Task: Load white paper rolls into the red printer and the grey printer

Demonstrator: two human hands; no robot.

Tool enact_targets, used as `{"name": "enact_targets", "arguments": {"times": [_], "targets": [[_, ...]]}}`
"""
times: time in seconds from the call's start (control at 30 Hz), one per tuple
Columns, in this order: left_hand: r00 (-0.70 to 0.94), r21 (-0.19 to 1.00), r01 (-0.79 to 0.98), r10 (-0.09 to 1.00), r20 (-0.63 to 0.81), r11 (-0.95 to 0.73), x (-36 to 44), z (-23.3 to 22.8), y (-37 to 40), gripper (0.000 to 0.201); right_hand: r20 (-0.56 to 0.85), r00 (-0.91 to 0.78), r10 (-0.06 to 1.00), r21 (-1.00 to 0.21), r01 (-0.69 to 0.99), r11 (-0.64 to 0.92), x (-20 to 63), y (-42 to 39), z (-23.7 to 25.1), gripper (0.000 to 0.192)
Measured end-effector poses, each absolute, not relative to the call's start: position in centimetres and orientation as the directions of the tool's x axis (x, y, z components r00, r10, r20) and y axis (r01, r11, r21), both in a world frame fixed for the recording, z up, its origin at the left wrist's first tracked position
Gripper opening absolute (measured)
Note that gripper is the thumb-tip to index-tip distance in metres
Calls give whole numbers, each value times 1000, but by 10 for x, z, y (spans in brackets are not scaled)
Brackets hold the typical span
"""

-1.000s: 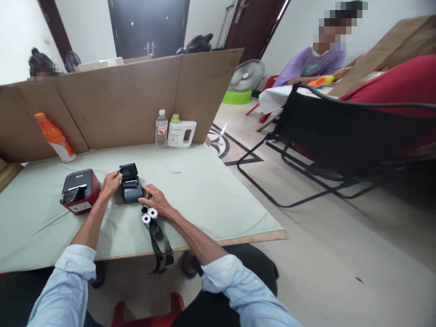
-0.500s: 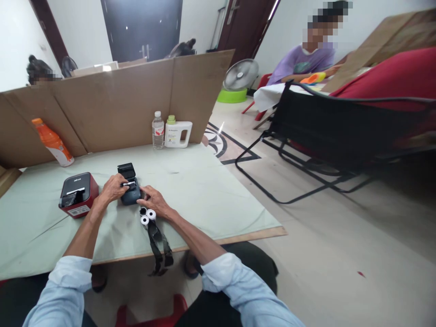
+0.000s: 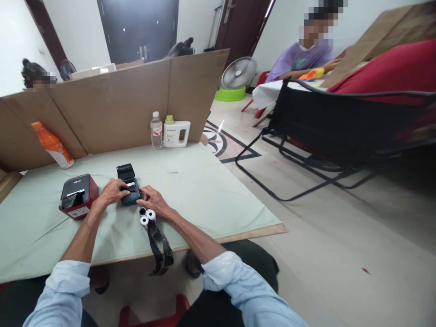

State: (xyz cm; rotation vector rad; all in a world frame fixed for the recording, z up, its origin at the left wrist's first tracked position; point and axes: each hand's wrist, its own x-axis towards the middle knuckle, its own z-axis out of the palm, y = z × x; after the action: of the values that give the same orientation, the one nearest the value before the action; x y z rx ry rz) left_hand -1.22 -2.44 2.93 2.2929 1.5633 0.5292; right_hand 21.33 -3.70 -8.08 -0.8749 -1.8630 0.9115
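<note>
Printer (image 3: pixel 129 190), small, rigid and likely light, lid up, beside the red box (image 3: pixel 79 196); left hand (image 3: pixel 111 192) fingers curl over its top, right hand (image 3: pixel 152 200) fingertips press its side.

Cardboard screen (image 3: pixel 112 106), dark door (image 3: pixel 138 29), tiled floor (image 3: pixel 340 236), black chair (image 3: pixel 340 131)

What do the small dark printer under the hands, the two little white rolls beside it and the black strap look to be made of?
The small dark grey printer looks like matte moulded plastic: rounded corners, dull sheen, hinged lid raised. The two small white rolls look like wound paper on dark cores, probably printer paper. The black strap seems woven fabric, since it lies limp and droops over the table edge. The left hand and right hand rest on the printer.
</note>
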Motion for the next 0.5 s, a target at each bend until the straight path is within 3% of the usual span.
{"name": "enact_targets", "arguments": {"times": [0.27,0.5], "targets": [[182,549,785,953,240,-288,-7,28,-30,9,410,-367,835,-850,178,496,213,-36,-80,52],[172,509,805,941,292,-305,-9,40,-28,13,436,-345,832,-854,133,503,214,-35,-76,52]]}}
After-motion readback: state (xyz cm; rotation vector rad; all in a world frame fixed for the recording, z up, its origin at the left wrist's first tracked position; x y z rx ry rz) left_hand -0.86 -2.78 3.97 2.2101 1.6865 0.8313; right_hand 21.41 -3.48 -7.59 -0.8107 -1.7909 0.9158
